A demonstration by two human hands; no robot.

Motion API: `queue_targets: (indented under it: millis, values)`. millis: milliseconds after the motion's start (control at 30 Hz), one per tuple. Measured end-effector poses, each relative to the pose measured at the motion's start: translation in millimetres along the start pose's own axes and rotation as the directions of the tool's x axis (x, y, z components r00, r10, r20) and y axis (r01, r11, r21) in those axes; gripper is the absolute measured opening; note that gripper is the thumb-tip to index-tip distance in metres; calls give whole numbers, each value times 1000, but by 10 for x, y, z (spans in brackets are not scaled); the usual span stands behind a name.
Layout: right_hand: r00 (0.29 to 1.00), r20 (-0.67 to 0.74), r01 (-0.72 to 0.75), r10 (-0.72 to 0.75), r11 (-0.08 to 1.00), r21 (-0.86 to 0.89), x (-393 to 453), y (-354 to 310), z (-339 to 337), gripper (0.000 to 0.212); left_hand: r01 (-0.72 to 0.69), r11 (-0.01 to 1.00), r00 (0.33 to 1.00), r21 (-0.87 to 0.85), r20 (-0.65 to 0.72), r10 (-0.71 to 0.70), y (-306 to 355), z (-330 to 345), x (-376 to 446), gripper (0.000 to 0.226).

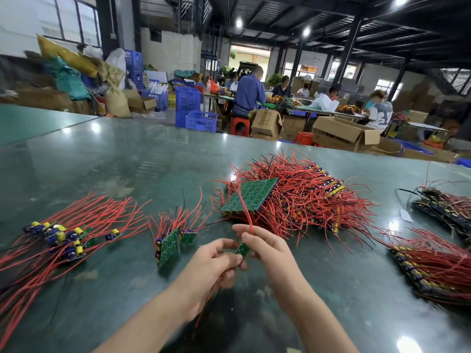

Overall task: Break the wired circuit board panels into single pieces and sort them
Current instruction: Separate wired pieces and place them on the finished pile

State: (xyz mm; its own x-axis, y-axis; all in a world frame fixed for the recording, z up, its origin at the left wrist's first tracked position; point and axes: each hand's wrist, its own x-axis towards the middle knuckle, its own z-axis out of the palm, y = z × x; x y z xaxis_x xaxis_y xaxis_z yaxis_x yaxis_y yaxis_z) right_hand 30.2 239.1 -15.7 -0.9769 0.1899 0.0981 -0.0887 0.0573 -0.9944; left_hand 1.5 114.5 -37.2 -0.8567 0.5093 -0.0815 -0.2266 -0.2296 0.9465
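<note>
My left hand [216, 263] and my right hand [265, 247] meet above the table's near middle and both pinch a small green board piece [242, 249] with red wires rising from it. A narrow green strip of boards [168, 247] and a smaller piece [188, 236] lie just left of my hands. Single pieces with yellow and blue parts [58, 236] are heaped at the left, red wires fanning out. A big pile of wired panels [293, 197] sits behind my hands, one green panel [248, 196] on top.
The green table [114, 161] is glossy. More wired panels lie at the right [433, 266] and far right [443, 207]. Beyond the table's far edge stand cardboard boxes [341, 132], blue crates [188, 100], red stools and several seated people.
</note>
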Motion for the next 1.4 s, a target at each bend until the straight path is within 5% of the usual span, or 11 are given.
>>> queue_targets:
  millis: [267,467,1400]
  values:
    - [994,4,105,-105,994,15,18,-3,-114,18,50,999,992,1,116,-50,50,-15,-29,22]
    - [949,-277,195,-150,970,144,-22,88,79,24,24,999,998,-28,56,-22,0,29,-15,15]
    - [855,-499,126,141,877,464,101,-3,-280,12,145,979,954,145,243,-177,4,48,-56,19]
